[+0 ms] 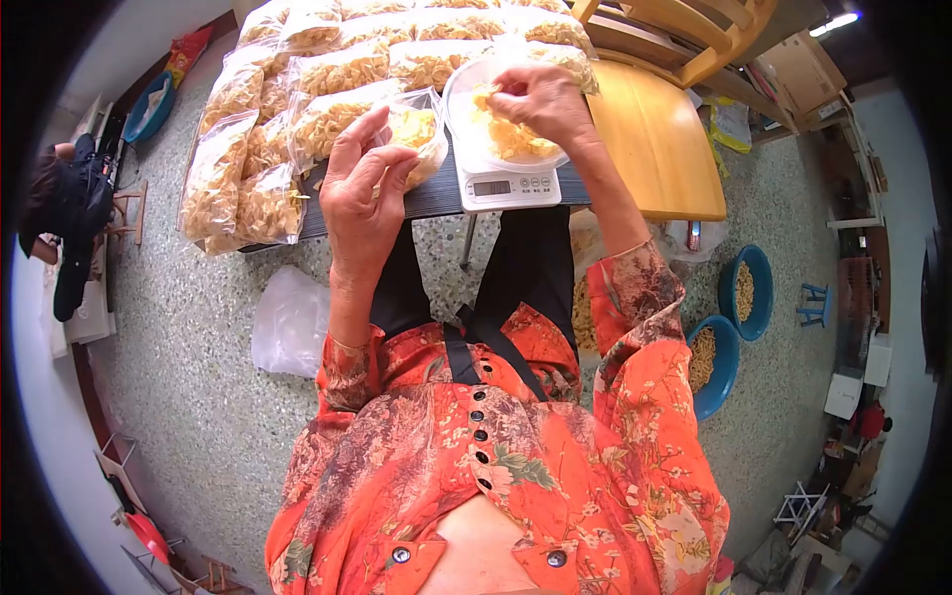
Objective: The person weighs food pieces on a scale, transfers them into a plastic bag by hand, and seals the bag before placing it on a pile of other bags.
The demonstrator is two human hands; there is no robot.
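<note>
The dark surface (pixel 439 195) carries many filled clear bags (pixel 342 69), which lie in rows, and a white scale (pixel 508 185) near its front edge.

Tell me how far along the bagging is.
Done: many filled bags lie stacked on the table. In hand: left hand holds a part-filled bag; right hand picks pieces from the bowl on the scale. Left: blue bowls on the floor hold more.
</note>
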